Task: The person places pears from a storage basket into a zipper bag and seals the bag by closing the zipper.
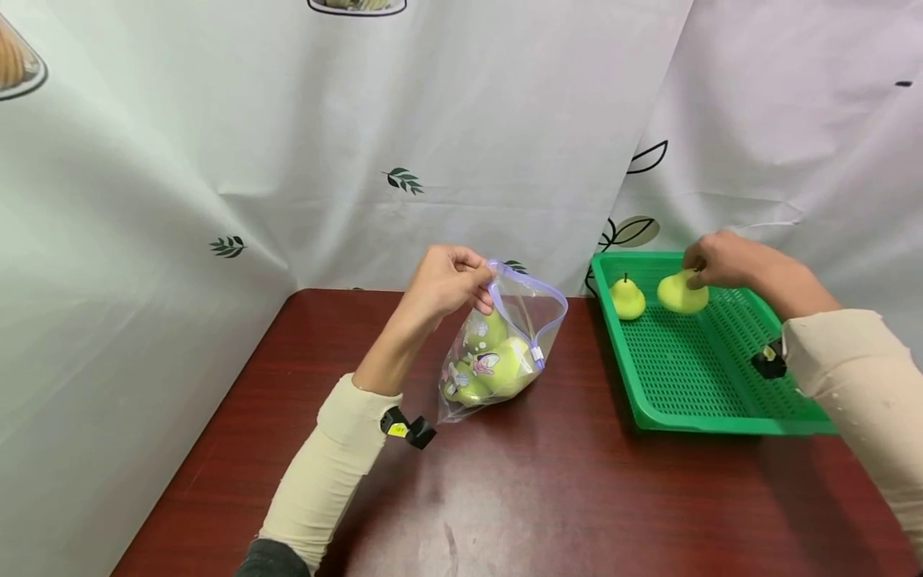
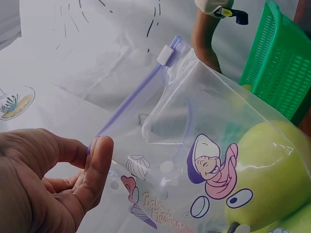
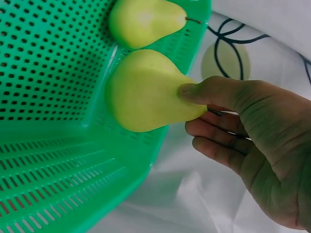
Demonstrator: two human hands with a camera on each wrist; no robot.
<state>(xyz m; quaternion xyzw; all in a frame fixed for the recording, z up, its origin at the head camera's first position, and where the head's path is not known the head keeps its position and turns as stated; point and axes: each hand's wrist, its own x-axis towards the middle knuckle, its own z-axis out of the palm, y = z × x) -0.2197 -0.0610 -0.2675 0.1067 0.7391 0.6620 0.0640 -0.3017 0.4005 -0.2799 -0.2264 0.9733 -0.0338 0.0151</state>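
So the yellow-green pear (image 3: 146,92) is over the far part of the green basket (image 1: 671,369) on the right, with the right hand (image 1: 731,258) pinching its stem end, thumb and fingers only a pear-neck apart, and another pear (image 1: 627,300) sitting just left of it in the basket. Over to the left, the left hand (image 1: 454,280) has thumb and fingers closed on the purple rim of a clear zip bag (image 1: 530,300), mouth open, with green fruit (image 1: 505,369) inside. It's all at a dark red tabletop (image 1: 548,497), with a pale printed sheet (image 1: 490,120) along the far side.
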